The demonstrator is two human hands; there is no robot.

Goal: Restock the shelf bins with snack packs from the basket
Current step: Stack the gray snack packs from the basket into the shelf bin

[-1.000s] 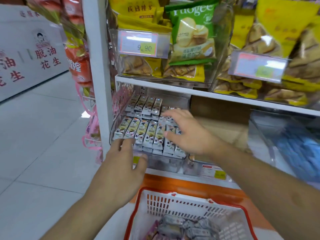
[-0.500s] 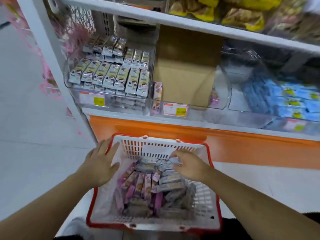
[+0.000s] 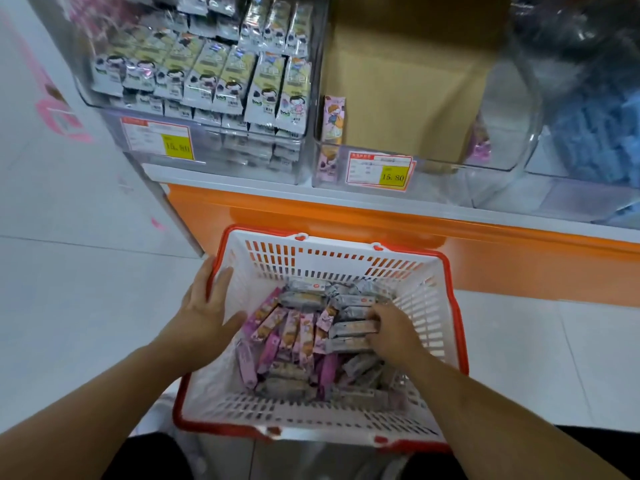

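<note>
Reaching into the white basket with its red rim, the right hand sits at about 3 o'clock of the pile, fingers curled round a small stack of grey snack packs; the packs lie directly under and to the 9 o'clock side of the fingertips, in contact with them. Pink snack packs fill the middle of the basket, just beside the grey ones and between the two hands. Left hand rests on the basket's left rim at roughly 9 o'clock, fingers straight and relaxed over the edge, thumb inside the wall, holding nothing else. Basket sits on the floor below the orange shelf base. At 11 o'clock of the basket, a clear left bin holds rows of cream-and-white packs printed with a cartoon child's face; brand text too small to read. Its price tag shows a yellow patch reading 15.80, blurred. At 12 o'clock, the clear middle bin contains a brown cardboard box and one pink pack upright against its left wall; its price tag reads 15.80 on yellow, remaining print illegible. At 2 o'clock, blue packs sit in a further bin, blurred.
</note>
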